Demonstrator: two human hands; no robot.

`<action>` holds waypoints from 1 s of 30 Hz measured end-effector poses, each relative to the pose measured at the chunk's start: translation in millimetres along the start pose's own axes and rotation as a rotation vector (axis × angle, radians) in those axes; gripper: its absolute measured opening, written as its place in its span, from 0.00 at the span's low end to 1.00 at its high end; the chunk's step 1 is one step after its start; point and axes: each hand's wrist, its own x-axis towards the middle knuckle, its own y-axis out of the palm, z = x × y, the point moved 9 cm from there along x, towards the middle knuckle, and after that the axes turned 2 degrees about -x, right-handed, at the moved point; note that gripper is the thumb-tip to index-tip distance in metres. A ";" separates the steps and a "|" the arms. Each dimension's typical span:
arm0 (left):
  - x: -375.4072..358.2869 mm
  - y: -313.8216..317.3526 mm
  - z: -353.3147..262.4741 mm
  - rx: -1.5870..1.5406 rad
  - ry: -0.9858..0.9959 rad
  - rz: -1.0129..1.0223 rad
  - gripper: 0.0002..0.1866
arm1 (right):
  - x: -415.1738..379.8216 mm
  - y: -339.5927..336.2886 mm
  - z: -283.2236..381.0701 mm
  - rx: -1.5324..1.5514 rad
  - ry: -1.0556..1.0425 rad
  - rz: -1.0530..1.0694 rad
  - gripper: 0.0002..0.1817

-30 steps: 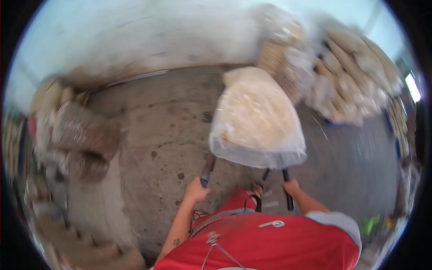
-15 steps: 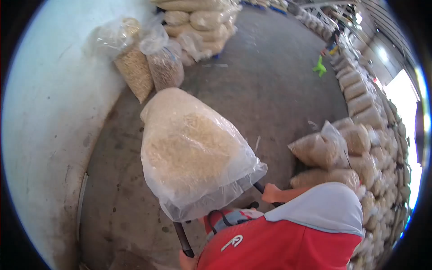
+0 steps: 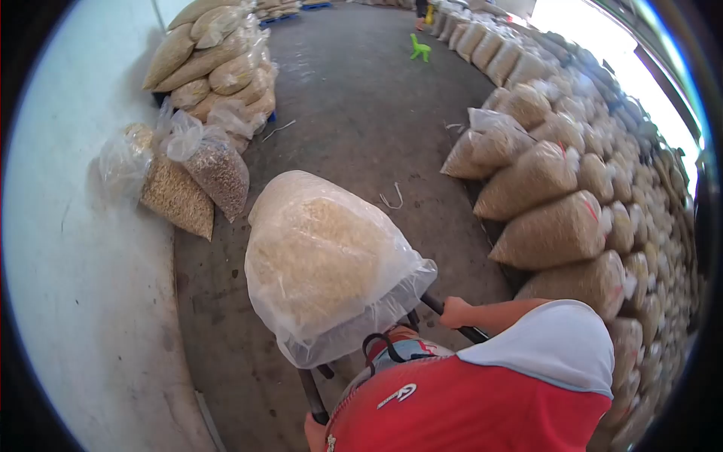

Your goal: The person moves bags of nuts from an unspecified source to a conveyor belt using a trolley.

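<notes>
1. At left, filled bags [image 3: 177, 197] are beside the wall [image 3: 98, 301].
2. The big sack [image 3: 320, 260] lies on a carrier, between and beyond its handles; it hides the carrier's edges and corners. Its full, rounded end points forward, slightly left; the loose plastic end points to the person. The long axis runs about along the handles.
3. Left hand [image 3: 315, 433] is at the near end of left handle [image 3: 311, 393], seemingly gripping; the shirt partly hides it.
4. Right hand [image 3: 456, 313] is closed around right handle [image 3: 474, 334].
5. I judge loading is done; what is left, I cannot tell.
6. At right, many sacks [image 3: 553, 230] are in rows.

Green chair [image 3: 420, 48], pale wall [image 3: 98, 226] (scuffed), stacked sacks [image 3: 218, 60] behind
</notes>
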 end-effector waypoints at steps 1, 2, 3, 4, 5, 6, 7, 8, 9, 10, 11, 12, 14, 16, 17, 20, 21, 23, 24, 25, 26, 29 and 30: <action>8.3 -15.7 -1.6 0.010 0.036 0.028 0.20 | -9.1 2.1 10.3 0.036 -0.005 -0.017 0.17; 18.9 -30.3 -5.8 0.013 0.076 0.054 0.20 | -10.3 19.1 14.6 0.087 0.020 -0.060 0.16; 29.5 -43.7 -12.1 0.018 0.123 0.074 0.21 | -2.6 38.9 16.5 0.083 0.032 -0.035 0.16; 40.0 -54.8 -12.3 0.031 0.170 0.094 0.21 | -1.7 52.7 24.3 0.148 0.015 -0.062 0.16; 55.1 -64.3 -8.9 0.059 0.203 0.129 0.22 | -2.6 67.0 35.2 0.214 0.005 -0.067 0.16; 88.3 -71.8 30.4 0.239 0.114 0.246 0.24 | -11.7 78.0 48.5 0.242 0.010 -0.059 0.16; 92.6 -87.2 27.9 0.266 0.123 0.256 0.24 | -26.7 81.7 62.1 0.288 0.025 -0.081 0.16; 100.3 -96.3 26.8 0.242 0.067 0.335 0.28 | -32.7 79.0 72.7 0.328 0.048 -0.113 0.16; 105.8 -104.6 20.4 0.214 0.007 0.418 0.32 | -30.5 88.5 82.0 0.346 0.068 -0.123 0.16; 112.6 -116.1 2.0 0.223 0.019 0.440 0.32 | -26.3 102.9 91.0 0.310 0.106 -0.159 0.16; 114.7 -127.1 -22.7 0.250 -0.010 0.445 0.28 | -20.9 109.8 98.3 0.266 0.140 -0.197 0.15; 116.6 -134.8 -51.3 0.266 -0.038 0.442 0.23 | -27.5 109.9 110.9 0.328 0.148 -0.154 0.15; 123.7 -143.1 -96.9 0.294 -0.122 0.417 0.13 | -30.8 104.4 132.1 0.373 0.148 -0.101 0.16; 162.4 -166.0 -90.4 0.301 -0.258 0.362 0.22 | -20.5 110.2 158.4 0.370 0.247 -0.073 0.17; 182.5 -177.2 -84.8 0.319 -0.285 0.360 0.22 | -16.1 107.4 171.8 0.374 0.251 -0.041 0.17; 240.0 -193.2 -97.9 0.360 -0.288 0.342 0.26 | -11.6 81.4 199.4 0.422 0.316 -0.091 0.18; 259.0 -196.6 -103.8 0.377 -0.279 0.340 0.28 | -3.6 72.9 207.2 0.462 0.302 -0.110 0.18; 296.5 -205.0 -120.5 0.418 -0.262 0.336 0.31 | 15.0 50.5 224.8 0.521 0.295 -0.153 0.18; 313.3 -207.2 -128.8 0.437 -0.258 0.338 0.33 | 25.4 40.0 234.1 0.515 0.279 -0.147 0.18; 329.5 -207.6 -137.1 0.453 -0.257 0.337 0.35 | 36.7 27.7 241.4 0.501 0.262 -0.143 0.18; 345.3 -208.7 -144.2 0.477 -0.262 0.343 0.37 | 46.7 13.5 246.0 0.501 0.269 -0.157 0.18; 401.7 -199.9 -166.1 0.567 -0.265 0.440 0.41 | 84.7 -19.2 256.5 0.618 0.249 -0.146 0.17; 423.7 -194.6 -176.5 0.599 -0.249 0.497 0.42 | 101.6 -35.2 258.4 0.586 0.232 -0.191 0.16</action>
